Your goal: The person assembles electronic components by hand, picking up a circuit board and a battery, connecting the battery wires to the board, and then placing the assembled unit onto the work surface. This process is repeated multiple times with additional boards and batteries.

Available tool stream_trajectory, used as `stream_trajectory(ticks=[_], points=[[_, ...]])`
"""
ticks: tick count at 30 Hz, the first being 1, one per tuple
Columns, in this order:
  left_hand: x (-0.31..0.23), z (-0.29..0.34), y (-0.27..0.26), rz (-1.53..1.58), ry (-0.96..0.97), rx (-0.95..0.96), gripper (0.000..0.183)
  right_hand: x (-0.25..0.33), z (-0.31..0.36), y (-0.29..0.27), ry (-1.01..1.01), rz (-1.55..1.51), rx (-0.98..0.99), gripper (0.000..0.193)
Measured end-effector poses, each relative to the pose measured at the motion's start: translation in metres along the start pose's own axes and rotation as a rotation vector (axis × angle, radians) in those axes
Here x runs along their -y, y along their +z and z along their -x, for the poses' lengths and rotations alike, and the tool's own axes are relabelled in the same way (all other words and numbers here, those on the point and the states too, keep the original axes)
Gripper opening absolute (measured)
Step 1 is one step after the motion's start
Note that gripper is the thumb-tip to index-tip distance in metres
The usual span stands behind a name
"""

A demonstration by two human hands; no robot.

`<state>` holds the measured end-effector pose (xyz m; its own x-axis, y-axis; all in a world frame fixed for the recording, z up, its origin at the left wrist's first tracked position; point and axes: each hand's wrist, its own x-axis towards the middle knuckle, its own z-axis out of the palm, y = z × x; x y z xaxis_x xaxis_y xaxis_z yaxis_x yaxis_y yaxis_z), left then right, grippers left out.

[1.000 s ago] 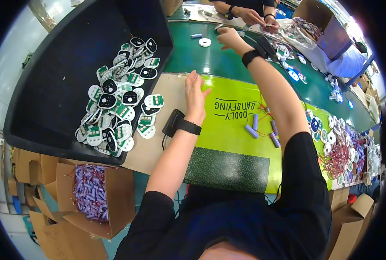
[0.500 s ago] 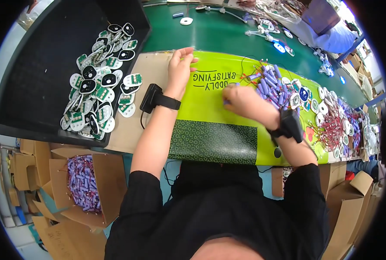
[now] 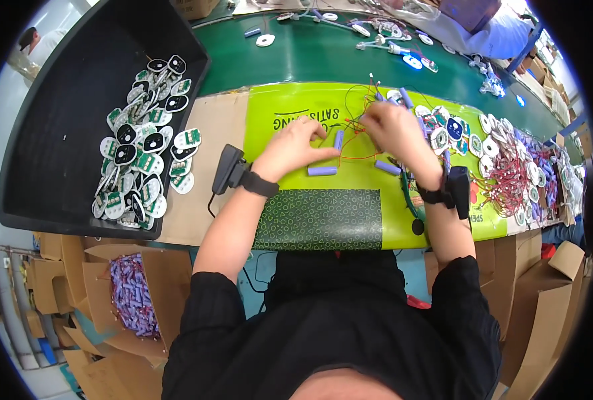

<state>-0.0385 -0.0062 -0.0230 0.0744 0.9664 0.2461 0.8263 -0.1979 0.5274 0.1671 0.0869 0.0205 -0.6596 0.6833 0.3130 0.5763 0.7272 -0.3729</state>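
My left hand (image 3: 298,145) is over the lime-green mat (image 3: 263,110), thumb and fingers apart, holding nothing. Just beyond its fingertips a purple cylindrical battery (image 3: 338,141) stands out against the mat. Another purple battery (image 3: 322,171) lies below the thumb. My right hand (image 3: 395,130) is closed, its fingertips pinched at thin red wires (image 3: 355,127) that run across the mat. A third purple battery (image 3: 388,167) lies under the right wrist. More batteries (image 3: 406,99) are beyond the right hand, which partly hides them. Both wrists wear black straps with small boxes.
A black bin (image 3: 43,133) at left holds many white-and-green circuit-board discs (image 3: 148,163). White discs (image 3: 490,147) and red wires are heaped at right. Across the far side runs a green surface (image 3: 296,53) with lit parts. A carton (image 3: 170,287) of purple batteries stands below left.
My left hand has moved down and right toward the middle of the mat. My right hand has shifted slightly right and up. Loose batteries and wires now lie spread between the hands.
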Motion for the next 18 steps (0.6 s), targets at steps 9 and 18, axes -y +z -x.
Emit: stream_trajectory(ticks=[9, 18], points=[[0.001, -0.006, 0.008, 0.304, -0.073, -0.057, 0.013, -0.018, 0.009, 0.016, 0.003, 0.138, 0.011, 0.020], [-0.023, -0.007, 0.003, 0.906, -0.109, -0.209, 0.013, -0.028, 0.012, 0.007, 0.127, -0.045, -0.237, 0.031]])
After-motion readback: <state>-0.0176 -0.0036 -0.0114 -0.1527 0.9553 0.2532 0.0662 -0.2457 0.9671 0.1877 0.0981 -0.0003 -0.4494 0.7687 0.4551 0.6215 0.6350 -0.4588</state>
